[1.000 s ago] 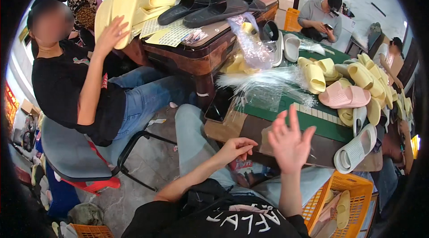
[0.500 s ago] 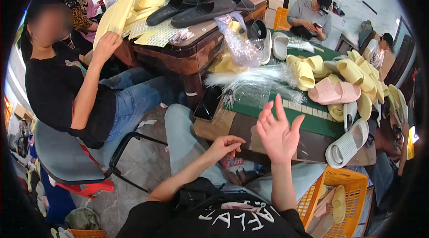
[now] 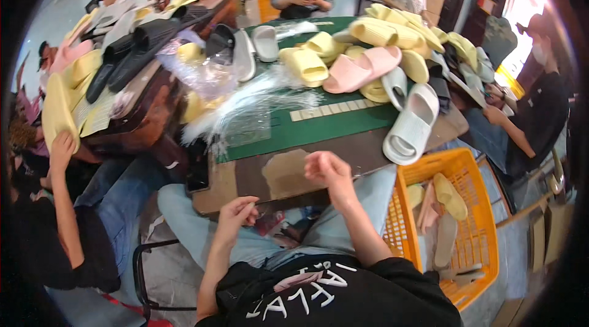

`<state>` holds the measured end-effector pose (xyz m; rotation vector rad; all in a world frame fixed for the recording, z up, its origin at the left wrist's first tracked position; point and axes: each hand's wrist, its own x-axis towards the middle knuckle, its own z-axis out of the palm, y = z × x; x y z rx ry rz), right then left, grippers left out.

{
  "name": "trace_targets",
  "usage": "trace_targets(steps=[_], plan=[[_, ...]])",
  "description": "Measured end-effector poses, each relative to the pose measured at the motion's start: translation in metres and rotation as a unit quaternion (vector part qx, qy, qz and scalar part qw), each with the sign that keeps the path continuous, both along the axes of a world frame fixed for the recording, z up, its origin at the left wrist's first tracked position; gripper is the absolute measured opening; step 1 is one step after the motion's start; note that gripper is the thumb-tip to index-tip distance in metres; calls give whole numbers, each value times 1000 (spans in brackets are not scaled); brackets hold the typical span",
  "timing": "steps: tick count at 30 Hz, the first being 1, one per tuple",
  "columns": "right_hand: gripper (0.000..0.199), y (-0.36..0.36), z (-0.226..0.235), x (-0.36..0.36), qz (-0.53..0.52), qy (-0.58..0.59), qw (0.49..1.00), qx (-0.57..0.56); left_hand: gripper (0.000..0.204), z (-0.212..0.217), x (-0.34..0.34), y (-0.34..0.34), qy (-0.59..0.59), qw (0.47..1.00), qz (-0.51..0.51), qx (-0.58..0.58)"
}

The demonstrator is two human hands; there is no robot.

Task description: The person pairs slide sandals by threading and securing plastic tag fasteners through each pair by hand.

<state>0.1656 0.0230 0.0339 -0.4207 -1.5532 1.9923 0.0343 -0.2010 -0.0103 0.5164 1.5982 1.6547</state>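
Green table piled with soft slippers

Both hands are curled and hold nothing: the left hand (image 3: 236, 211) rests by the table edge (image 3: 245, 186), the right hand (image 3: 328, 170) hovers above it. Nearest is a white slipper (image 3: 410, 123) at the edge; it looks light and bendy, easy to grab by its strap.

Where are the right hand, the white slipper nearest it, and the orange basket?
right hand (image 3: 328, 170), head view, back of the curled hand
white slipper (image 3: 412, 123), head view, strap over the footbed
orange basket (image 3: 457, 159), head view, near rim
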Motion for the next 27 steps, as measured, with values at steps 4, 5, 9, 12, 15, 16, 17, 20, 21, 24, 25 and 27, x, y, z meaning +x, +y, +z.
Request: trace_targets(steps=[4, 5, 9, 12, 15, 16, 17, 20, 21, 24, 25, 27], plan=[[23, 67, -12, 62, -375, 61, 915, 138, 20, -1, 1, 7, 4, 1000, -21, 19], [20, 98, -29, 85, -516, -68, 809, 272, 20, -1, 1, 6, 3, 999, -30, 19], [33, 149, -61, 137, -679, -211, 610, 349, 19, -3, 4, 5, 26, 999, -43, -1], [36, 147, -78, 140, -576, -138, 805, 32, 18, -7, 4, 9, 25, 998, -52, -10], [34, 150, -70, 137, -536, -141, 822, 134, 18, -6, 8, 10, 54, 996, -61, -32], [34, 160, -69, 136, -549, -114, 806, 189, 17, -4, 10, 11, 57, 996, -59, -44], [36, 167, -58, 132, -521, -112, 831, 161, 17, -3, 10, 11, 63, 993, -81, -53], [36, 195, -46, 126, -536, -226, 785, 214, 17, -6, 10, 12, 73, 995, -38, -52], [36, 191, -34, 125, -535, -362, 706, 291, 17, -5, 10, 11, 83, 995, -38, -50], [33, 200, -39, 156, -455, -366, 716, 382, 18, 1, 15, 12, 104, 992, -42, -59], [31, 201, -37, 171, -437, -308, 769, 351, 18, 2, 15, 11, 104, 992, -38, -59], [34, 221, -58, 221, -437, -283, 819, 240, 18, 2, 17, 14, 104, 992, -45, -62]])
